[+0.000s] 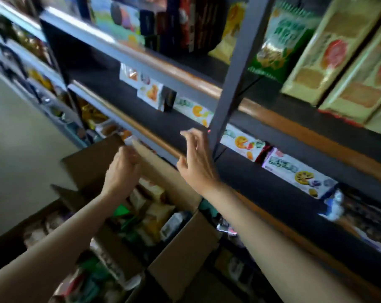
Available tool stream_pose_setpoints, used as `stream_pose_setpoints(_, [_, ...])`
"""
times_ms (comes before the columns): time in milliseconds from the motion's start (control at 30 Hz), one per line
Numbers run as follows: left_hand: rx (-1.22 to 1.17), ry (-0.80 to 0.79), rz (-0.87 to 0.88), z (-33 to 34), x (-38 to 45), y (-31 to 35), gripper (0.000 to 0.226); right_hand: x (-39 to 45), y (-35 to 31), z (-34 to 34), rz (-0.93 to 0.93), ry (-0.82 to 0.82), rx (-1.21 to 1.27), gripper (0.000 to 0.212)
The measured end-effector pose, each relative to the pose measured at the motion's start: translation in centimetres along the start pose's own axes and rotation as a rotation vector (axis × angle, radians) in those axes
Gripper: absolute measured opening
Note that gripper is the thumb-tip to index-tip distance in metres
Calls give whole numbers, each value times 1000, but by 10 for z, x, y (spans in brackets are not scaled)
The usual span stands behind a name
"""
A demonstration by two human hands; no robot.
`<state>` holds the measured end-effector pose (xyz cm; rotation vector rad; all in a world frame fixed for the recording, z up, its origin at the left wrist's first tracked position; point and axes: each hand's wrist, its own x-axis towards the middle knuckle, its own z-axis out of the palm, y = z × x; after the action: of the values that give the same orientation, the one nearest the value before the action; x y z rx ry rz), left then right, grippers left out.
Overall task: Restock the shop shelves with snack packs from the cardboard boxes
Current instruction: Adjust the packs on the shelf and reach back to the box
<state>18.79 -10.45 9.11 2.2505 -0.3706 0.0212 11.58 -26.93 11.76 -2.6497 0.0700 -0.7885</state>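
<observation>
Most of the dark shelf [163, 125] is bare, with few packs [239, 142] at its back; the box [185, 256] holds many more. Right hand [197, 161] is spread, empty; left hand [123, 169] curls, blurred, grasp unclear.

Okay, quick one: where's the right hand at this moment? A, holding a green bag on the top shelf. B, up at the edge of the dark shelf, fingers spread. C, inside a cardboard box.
B: the right hand is at the shelf edge, open, holding nothing.
</observation>
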Motion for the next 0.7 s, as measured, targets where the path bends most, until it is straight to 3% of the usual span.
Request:
stream_pose_setpoints(100, [196, -355, -259, 4, -11, -69, 35, -20, 14, 73, 90, -606, -89, 53])
stream_pose_setpoints(167, [253, -365, -334, 4, -17, -98, 35, -25, 30, 120, 177, -906, -87, 54])
stream_pose_setpoints(267, [325, -311, -411, 9, -13, -134, 35, -31, 50, 187, 241, -1146, -46, 54])
stream_pose_setpoints(400, [316, -196, -447, 15, 2, -171, 33, -43, 53, 262, 213, -1231, -69, 57])
stream_pose_setpoints(700, [272, 36, -284, 16, 17, -225, 30, -75, 5, 380, 337, -1231, 32, 103])
